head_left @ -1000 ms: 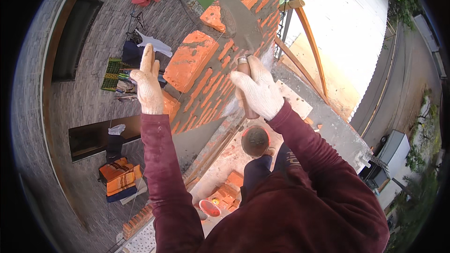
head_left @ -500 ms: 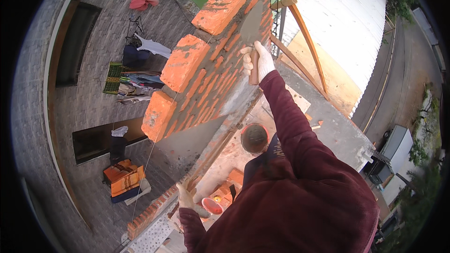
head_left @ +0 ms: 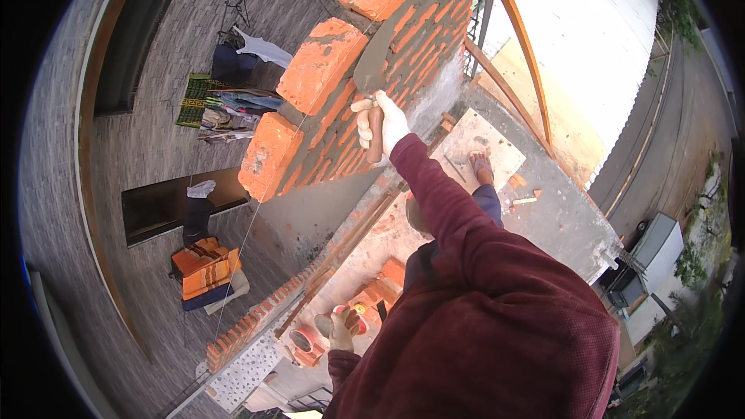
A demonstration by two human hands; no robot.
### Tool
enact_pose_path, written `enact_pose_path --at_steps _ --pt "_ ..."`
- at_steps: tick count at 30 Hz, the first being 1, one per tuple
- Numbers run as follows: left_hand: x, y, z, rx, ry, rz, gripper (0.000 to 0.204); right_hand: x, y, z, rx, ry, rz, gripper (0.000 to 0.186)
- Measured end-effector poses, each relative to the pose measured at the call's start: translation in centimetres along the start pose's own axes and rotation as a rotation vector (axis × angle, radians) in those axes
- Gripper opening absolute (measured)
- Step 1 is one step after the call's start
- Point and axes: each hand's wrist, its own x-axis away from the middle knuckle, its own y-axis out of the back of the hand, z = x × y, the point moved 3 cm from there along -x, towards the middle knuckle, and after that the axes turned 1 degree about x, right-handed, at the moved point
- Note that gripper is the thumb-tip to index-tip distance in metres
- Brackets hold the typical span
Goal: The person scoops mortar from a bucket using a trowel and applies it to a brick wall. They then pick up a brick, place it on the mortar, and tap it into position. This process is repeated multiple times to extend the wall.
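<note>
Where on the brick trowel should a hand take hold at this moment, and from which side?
By the wooden handle, from below, as the right hand does. The handle points down toward the person while the flat steel blade points up along the brick wall, so only the handle end is free.

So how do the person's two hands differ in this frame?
The right hand is raised to the brick wall, gripping a trowel by its wooden handle. The left hand hangs low, near a red bucket on the level below; whether it holds anything cannot be told. The right arm is stretched out, the left mostly hidden. Both wear light work gloves and dark red sleeves.
</note>
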Motion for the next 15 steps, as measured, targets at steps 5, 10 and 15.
enact_pose_path --at_steps 5,10,15 --pt "-0.6 -2.1 -0.8 -0.063 -0.005 0.064 0.079 3.6 -3.3 -8.5 -0.087 -0.253 0.156 0.064" --pt "-1.0 -2.9 -0.1 -0.017 -0.009 0.05 0.072 12.3 -1.9 -12.1 0.105 -0.719 0.091 0.066" --pt "-0.6 -2.5 5.4 0.054 -0.084 0.014 0.075 13.2 -0.5 1.8 0.429 -0.127 -0.067 0.05"
